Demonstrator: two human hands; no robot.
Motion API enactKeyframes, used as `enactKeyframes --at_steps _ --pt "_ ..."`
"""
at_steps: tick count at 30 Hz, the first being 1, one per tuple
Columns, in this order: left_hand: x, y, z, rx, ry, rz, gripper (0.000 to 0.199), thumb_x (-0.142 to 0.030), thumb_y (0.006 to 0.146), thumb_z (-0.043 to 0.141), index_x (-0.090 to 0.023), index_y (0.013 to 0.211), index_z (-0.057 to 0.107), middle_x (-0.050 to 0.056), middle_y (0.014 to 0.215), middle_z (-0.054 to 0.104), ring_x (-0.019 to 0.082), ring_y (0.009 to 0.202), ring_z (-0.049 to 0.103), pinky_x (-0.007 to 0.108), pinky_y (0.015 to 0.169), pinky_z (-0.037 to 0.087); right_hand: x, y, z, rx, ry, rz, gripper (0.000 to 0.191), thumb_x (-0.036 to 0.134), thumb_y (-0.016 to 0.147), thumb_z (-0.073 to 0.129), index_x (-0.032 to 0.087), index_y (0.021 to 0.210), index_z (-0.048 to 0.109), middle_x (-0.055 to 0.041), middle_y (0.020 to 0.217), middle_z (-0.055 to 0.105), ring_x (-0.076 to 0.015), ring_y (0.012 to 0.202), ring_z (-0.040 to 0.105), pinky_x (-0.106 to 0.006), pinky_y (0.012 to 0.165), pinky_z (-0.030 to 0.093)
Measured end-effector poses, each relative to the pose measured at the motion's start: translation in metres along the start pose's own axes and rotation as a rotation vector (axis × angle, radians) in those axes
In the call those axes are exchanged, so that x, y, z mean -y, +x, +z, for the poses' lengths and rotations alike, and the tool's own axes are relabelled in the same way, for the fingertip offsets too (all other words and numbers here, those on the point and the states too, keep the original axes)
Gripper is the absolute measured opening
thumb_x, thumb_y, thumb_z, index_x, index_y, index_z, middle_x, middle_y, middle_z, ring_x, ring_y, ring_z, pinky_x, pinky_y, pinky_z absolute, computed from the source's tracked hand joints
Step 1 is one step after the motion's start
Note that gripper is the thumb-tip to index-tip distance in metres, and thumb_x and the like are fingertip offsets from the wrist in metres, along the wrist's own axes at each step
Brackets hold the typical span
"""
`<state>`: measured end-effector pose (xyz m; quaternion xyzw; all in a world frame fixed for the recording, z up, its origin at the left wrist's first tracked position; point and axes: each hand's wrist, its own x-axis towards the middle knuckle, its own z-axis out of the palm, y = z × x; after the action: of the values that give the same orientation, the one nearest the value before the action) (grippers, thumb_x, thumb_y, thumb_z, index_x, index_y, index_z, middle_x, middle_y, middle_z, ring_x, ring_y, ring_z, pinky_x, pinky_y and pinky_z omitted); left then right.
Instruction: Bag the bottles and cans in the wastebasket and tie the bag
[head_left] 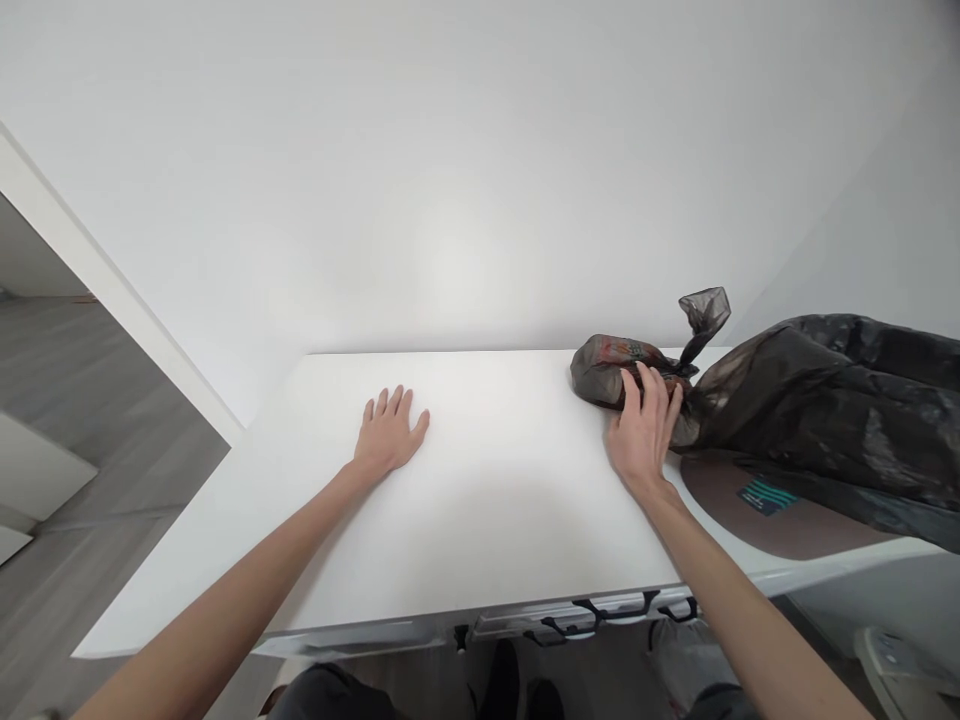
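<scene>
My left hand (388, 432) lies flat on the white tabletop (480, 480), fingers spread and holding nothing. Farther right, my right hand (642, 430) rests against a small knotted black plastic bag (600, 370). Its fingers are stretched out over the bag's near side rather than wrapped round it. Through the thin plastic a reddish printed package shows, but I cannot tell what it is. The bag's twisted end (705, 318) sticks up behind my fingers.
A larger black plastic bag (840, 410) fills the table's right end, touching the small one. Under it lies a brown round-edged mat (795, 515) with a dark label. A white wall (450, 180) stands behind the table. Drawers with black handles (615, 608) sit below the front edge.
</scene>
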<state>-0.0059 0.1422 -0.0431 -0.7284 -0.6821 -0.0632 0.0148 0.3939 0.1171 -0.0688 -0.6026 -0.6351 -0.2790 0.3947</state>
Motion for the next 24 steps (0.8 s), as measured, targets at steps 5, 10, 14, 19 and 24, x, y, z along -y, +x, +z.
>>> enactKeyframes --at_steps 5,10,14,19,24 --pt "0.0 0.0 0.001 -0.009 0.0 0.005 0.074 -0.057 0.106 0.022 -0.013 0.165 0.035 0.01 0.176 0.026 0.033 0.164 0.018 0.053 0.133 0.017 -0.018 -0.003 0.003 -0.011 -0.002 0.115 0.083 0.005 0.079 0.047 0.016 0.16 0.034 -0.0204 0.164 0.039 -0.0349 0.157 0.027 -0.071 0.125 0.022" --pt "0.001 0.001 0.003 -0.004 0.008 0.007 0.075 -0.057 0.106 0.021 -0.012 0.165 0.035 0.01 0.176 0.025 0.034 0.164 0.017 0.053 0.133 0.015 -0.034 -0.007 0.01 -0.057 0.046 0.227 0.078 0.008 0.079 0.051 0.015 0.156 0.041 -0.0218 0.165 0.028 -0.0384 0.156 0.024 -0.066 0.123 0.026" --pt "0.001 0.001 0.003 -0.021 0.002 0.016 0.075 -0.056 0.106 0.021 -0.012 0.165 0.035 0.011 0.176 0.027 0.035 0.164 0.019 0.054 0.133 0.016 -0.036 -0.01 0.013 -0.056 0.082 0.235 0.067 0.011 0.083 0.052 0.019 0.149 0.05 -0.0197 0.155 0.037 -0.0368 0.147 0.031 -0.065 0.121 0.029" --pt "0.002 0.002 0.005 -0.041 -0.005 0.021 0.074 -0.057 0.106 0.023 -0.014 0.164 0.037 0.011 0.175 0.029 0.035 0.163 0.021 0.054 0.132 0.018 -0.027 -0.01 0.012 0.02 0.164 0.169 0.06 0.016 0.088 0.055 0.021 0.147 0.054 -0.019 0.146 0.042 -0.0356 0.137 0.039 -0.064 0.114 0.038" --pt "0.002 0.002 0.004 -0.042 -0.001 0.017 0.072 -0.057 0.106 0.024 -0.016 0.164 0.038 0.011 0.175 0.03 0.035 0.163 0.022 0.054 0.132 0.019 -0.003 -0.007 0.002 0.097 0.323 0.043 0.059 0.022 0.09 0.058 0.022 0.149 0.052 -0.0182 0.146 0.042 -0.0331 0.137 0.045 -0.055 0.109 0.048"
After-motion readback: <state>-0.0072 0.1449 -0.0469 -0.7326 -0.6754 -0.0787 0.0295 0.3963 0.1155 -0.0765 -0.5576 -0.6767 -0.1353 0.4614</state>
